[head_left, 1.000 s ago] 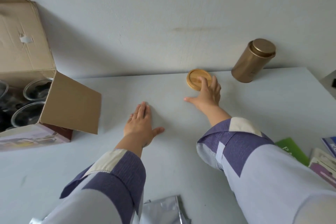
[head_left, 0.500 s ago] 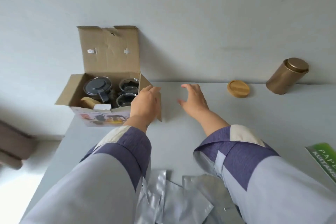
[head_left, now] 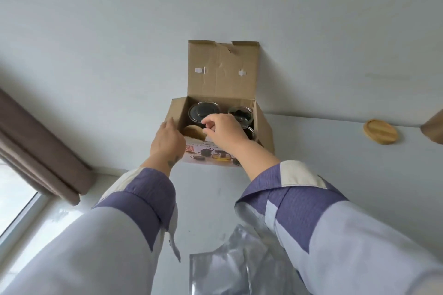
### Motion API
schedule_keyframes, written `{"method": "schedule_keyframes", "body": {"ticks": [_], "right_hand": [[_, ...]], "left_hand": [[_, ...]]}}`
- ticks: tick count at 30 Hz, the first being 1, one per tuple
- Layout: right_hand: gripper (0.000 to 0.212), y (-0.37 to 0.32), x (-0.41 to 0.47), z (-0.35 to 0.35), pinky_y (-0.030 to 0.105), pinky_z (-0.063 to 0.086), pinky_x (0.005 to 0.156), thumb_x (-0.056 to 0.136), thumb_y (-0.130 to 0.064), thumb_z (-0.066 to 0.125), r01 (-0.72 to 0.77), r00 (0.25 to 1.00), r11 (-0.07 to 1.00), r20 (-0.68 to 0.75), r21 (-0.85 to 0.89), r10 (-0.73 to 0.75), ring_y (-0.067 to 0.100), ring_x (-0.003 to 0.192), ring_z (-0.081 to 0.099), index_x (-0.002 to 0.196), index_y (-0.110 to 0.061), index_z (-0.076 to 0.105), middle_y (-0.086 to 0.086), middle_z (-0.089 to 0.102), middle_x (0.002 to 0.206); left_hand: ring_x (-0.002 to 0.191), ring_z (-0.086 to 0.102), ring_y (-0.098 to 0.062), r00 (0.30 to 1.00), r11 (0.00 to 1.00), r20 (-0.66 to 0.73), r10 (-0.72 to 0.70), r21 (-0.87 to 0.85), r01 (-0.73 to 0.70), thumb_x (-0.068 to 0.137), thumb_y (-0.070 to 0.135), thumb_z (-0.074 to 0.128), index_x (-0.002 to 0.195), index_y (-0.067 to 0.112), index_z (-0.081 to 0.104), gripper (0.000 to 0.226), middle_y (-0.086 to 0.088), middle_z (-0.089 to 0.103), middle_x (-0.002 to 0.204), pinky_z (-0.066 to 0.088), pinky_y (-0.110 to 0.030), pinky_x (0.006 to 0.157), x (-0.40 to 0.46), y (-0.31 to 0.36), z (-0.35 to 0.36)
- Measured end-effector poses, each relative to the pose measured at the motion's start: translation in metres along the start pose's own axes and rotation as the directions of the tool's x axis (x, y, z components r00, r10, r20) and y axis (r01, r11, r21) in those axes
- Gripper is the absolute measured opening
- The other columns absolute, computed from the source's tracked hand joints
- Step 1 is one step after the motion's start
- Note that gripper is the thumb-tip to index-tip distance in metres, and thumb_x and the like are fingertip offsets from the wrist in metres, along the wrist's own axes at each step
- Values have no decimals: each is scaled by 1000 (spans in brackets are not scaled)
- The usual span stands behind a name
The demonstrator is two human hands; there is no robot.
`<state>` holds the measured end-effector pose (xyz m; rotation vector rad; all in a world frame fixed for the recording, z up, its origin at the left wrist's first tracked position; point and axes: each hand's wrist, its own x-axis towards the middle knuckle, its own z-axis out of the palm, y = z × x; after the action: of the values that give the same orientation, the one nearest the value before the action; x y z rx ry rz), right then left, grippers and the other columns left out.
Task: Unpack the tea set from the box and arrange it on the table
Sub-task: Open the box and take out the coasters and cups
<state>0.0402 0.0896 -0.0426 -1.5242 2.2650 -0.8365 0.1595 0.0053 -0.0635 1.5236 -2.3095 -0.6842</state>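
An open cardboard box stands at the back of the white table, its lid flap upright against the wall. Inside sit a glass teapot with a dark lid, a stack of wooden coasters at the front left, and glass cups on the right. My left hand lies flat against the box's front left corner. My right hand hovers over the box opening with bent fingers just above the coasters, holding nothing. One wooden coaster lies on the table to the right.
A gold tin pokes in at the right edge. Crumpled silver foil bags lie at the table's near edge between my arms. A brown curtain and a window are on the left, beyond the table's left edge.
My view swung left, bringing the box to the centre. My right hand left the coaster on the table and moved over the box; my left hand moved to the box's front left corner.
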Motion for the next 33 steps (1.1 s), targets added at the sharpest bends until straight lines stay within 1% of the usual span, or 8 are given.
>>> {"method": "schedule_keyframes", "body": {"ticks": [7,10,15,19,24,29,31,33], "right_hand": [[28,-22,24,26,31,47,68,93,-30,57,-108,989,912,53,-395,140,26,91,61,116,-14,60,9,66,105],[28,-26,28,31,31,42,68,95,-22,51,-93,986,842,71,-531,154,28,99,59,122,-16,58,10,63,111],[28,-25,25,37,34,49,77,92,-20,53,-102,989,858,42,-504,142,29,103,58,119,-22,60,8,64,112],[30,-19,28,27,33,44,79,93,-29,51,-168,986,938,-63,-303,156,29,108,55,123,-33,59,8,58,119],[36,-16,28,-5,28,44,78,93,-12,49,-203,966,974,-142,100,216,24,111,58,123,-27,61,0,64,123],[41,-2,22,-29,40,57,86,94,-6,52,-359,865,664,-34,656,501,24,105,55,131,-25,57,5,57,129],[44,8,17,-35,42,58,83,94,-9,53,-364,857,625,-14,691,515,23,98,57,133,-29,54,4,55,130],[49,17,12,-40,45,58,82,93,-18,54,-362,883,749,-55,555,467,23,92,61,137,-38,46,2,52,136]], "left_hand": [[111,56,-28,999,982,49,19,-186,-9,101,15,23,140,21,38,43,-10,56,129,49,-34,85,-8,-14,7],[110,57,-26,998,980,61,11,-199,2,102,18,23,142,24,35,43,-8,57,128,49,-33,85,-7,-16,10],[106,58,-27,998,982,56,30,-185,-19,100,14,25,137,21,39,40,-8,58,124,50,-38,87,-7,-14,9],[107,57,-28,997,985,72,15,-171,-2,98,12,24,135,20,40,41,-7,57,125,50,-37,85,-3,-14,11],[118,51,-29,1000,985,3,23,-169,-22,97,19,28,140,22,39,45,-6,50,137,44,-42,97,2,-5,8],[105,58,-28,995,970,-70,75,-228,-89,100,35,30,137,22,44,42,-6,61,122,48,-41,91,2,30,2],[102,60,-26,1000,921,-15,26,-388,-30,100,32,35,137,20,45,41,-5,61,120,51,-40,87,5,45,2],[102,59,-26,999,854,39,-16,-519,33,99,27,37,138,19,46,40,-4,59,124,55,-44,85,7,60,4]]}}
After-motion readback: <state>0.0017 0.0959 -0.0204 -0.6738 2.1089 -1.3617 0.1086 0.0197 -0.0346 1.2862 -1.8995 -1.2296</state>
